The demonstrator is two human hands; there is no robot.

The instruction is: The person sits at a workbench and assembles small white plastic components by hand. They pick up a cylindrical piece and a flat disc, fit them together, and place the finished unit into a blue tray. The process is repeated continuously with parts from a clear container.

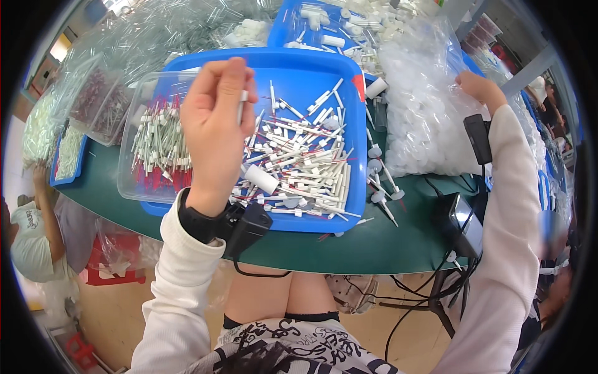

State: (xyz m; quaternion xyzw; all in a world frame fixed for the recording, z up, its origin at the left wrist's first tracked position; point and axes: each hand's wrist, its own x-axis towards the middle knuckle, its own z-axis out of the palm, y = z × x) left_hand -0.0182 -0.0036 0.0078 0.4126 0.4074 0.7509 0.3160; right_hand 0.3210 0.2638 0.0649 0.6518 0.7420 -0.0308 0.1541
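My left hand point(215, 124) is raised over the blue tray point(355, 187) and pinches a thin white tube point(240, 106) between thumb and fingers. The tray holds a loose heap of white tubes and red-tipped sticks point(305, 168). A clear plastic box point(134, 156) with several assembled white-and-red pieces sits at the tray's left side. My right hand point(479, 87) reaches far right and grips the top of a large clear bag of white caps point(423, 118). Both wrists carry black devices with cables.
A second blue tray point(293, 22) with white parts lies behind. Clear bags of parts point(93, 93) pile up at the back left on the green table point(349, 249). A black box with cables point(461, 224) sits at the table's right edge. Another person point(31, 230) stands left.
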